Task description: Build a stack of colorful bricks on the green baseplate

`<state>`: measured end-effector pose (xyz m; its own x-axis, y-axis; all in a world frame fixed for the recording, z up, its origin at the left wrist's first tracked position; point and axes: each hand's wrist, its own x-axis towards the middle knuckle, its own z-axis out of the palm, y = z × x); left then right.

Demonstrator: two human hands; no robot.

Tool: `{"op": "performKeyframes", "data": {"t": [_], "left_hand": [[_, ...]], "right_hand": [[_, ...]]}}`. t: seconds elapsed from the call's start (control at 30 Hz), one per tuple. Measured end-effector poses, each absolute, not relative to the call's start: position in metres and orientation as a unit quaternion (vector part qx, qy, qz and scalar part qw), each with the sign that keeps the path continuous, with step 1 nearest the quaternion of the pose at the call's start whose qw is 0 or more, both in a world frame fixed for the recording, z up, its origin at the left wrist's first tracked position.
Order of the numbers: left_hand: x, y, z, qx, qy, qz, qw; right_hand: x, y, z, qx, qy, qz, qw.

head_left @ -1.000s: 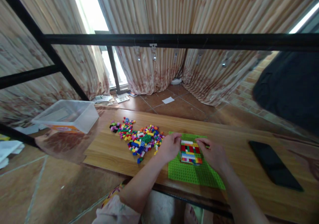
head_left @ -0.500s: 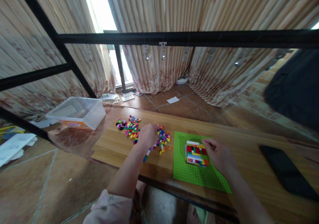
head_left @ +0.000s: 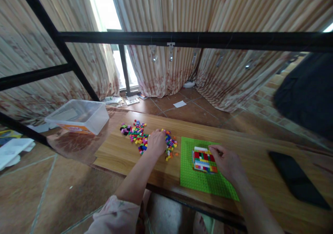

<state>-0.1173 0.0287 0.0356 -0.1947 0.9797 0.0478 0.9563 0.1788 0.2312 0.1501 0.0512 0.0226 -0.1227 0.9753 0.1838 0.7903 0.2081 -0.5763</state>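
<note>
My left hand (head_left: 156,142) is over the pile of small coloured building bricks (head_left: 137,134), its fingers curled down among them. The fingertips are hidden, so I cannot make out what they hold. To the right, a green studded baseplate (head_left: 187,171) lies on the wooden table. On it stands a low block built of many coloured bricks (head_left: 204,159), with white, red and yellow on top. My right hand (head_left: 224,160) is at the upper right corner of this block, thumb and fingers pinched together. Anything between them is too small to tell.
A clear plastic box (head_left: 97,119) with an orange label stands left of the wooden table (head_left: 114,157). A black flat object (head_left: 296,178) lies on the table at the right. Beyond the table, a black metal bar (head_left: 130,37) crosses in front of curtains.
My left hand has shifted slightly right over the pile, uncovering some bricks on its left side. My right hand stays at the block's corner. The view has moved a little.
</note>
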Motion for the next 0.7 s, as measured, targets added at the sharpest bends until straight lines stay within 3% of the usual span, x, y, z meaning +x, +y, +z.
{"op": "performKeyframes", "data": {"t": [0.13, 0.33, 0.47, 0.7], "left_hand": [[-0.117, 0.033, 0.038, 0.633, 0.738, 0.215, 0.09], [-0.104, 0.04, 0.039, 0.534, 0.565, 0.504, 0.375], [-0.086, 0.034, 0.044, 0.469, 0.49, 0.538, 0.5], [-0.059, 0.027, 0.05, 0.487, 0.418, 0.544, 0.541]], "right_hand": [[0.148, 0.051, 0.024, -0.605, -0.725, 0.162, 0.287], [0.145, 0.048, 0.029, -0.584, -0.715, 0.151, 0.354], [0.139, 0.043, 0.037, -0.568, -0.697, 0.168, 0.404], [0.126, 0.034, 0.048, -0.516, -0.682, 0.273, 0.441]]}}
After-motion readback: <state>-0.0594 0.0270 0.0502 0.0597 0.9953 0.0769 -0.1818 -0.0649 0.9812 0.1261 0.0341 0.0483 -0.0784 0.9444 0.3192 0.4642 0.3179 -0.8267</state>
